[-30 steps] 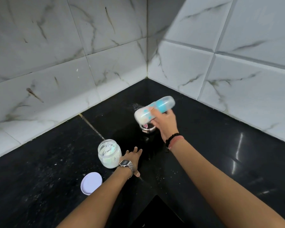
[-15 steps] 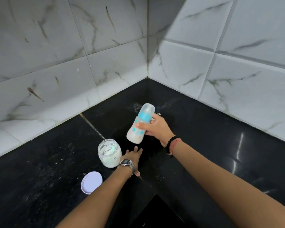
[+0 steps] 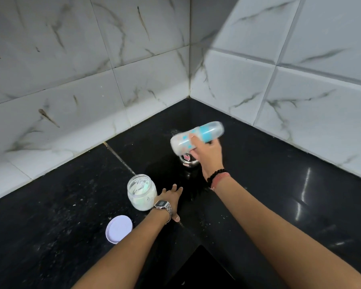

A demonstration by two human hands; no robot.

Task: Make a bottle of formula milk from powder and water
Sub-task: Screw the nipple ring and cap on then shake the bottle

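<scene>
Head view: right hand (image 3: 208, 152) grips tilted bottle (image 3: 196, 138); left hand (image 3: 170, 197) rests flat, fingers spread.

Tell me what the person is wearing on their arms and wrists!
Both forearms are bare, with no sleeves showing. The left wrist has a silver metal watch with a rectangular face and a linked band. The right wrist has a black beaded bracelet and, right next to it, a thin reddish thread band. No rings or gloves show.

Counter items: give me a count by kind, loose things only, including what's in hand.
Baby bottles: 1, held in the right hand
Open glass jars: 1
Loose lids: 1
Steel cups: 1, partly hidden
Total: 4
</scene>
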